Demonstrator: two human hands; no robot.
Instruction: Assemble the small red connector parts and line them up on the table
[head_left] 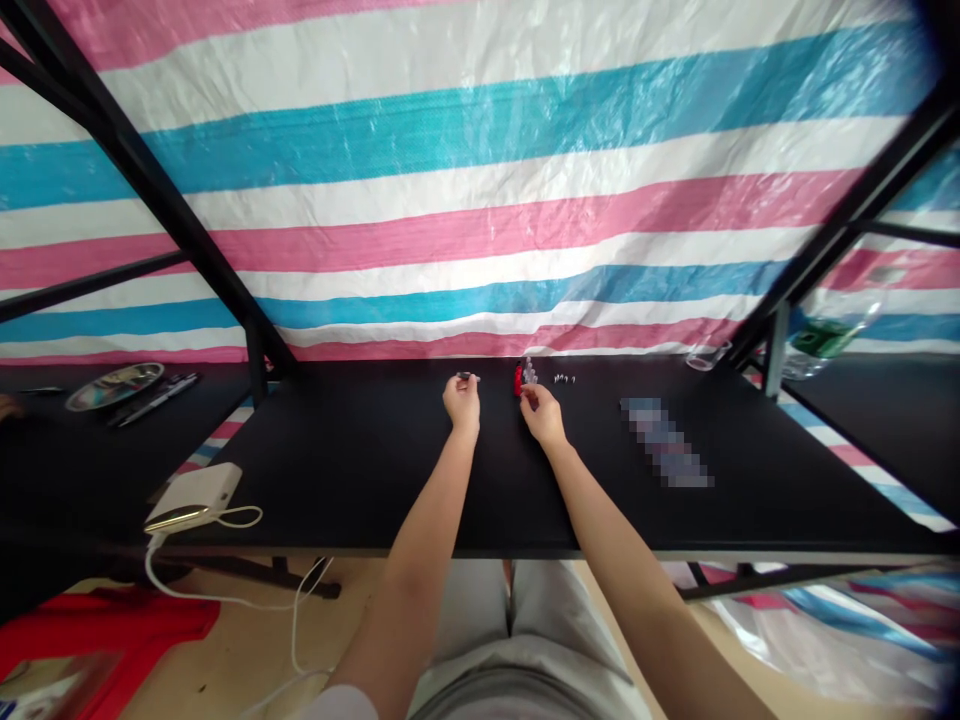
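Left hand point(460, 400): fingertips pinched together on a small dark part point(466, 376), near the far edge of a black table point(360, 470). Right hand point(541, 415): fingers drawn together, any held item indiscernible; just beside a red object point(517, 380) and clear plastic pieces point(529, 372). Small metal pieces point(564, 379) lie further right.

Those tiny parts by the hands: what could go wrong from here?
The small dark piece pinched in the left hand is tiny and might slip onto the black table, where it would be hard to spot. The right hand sits close to the red object and clear parts, so it could knock them over.
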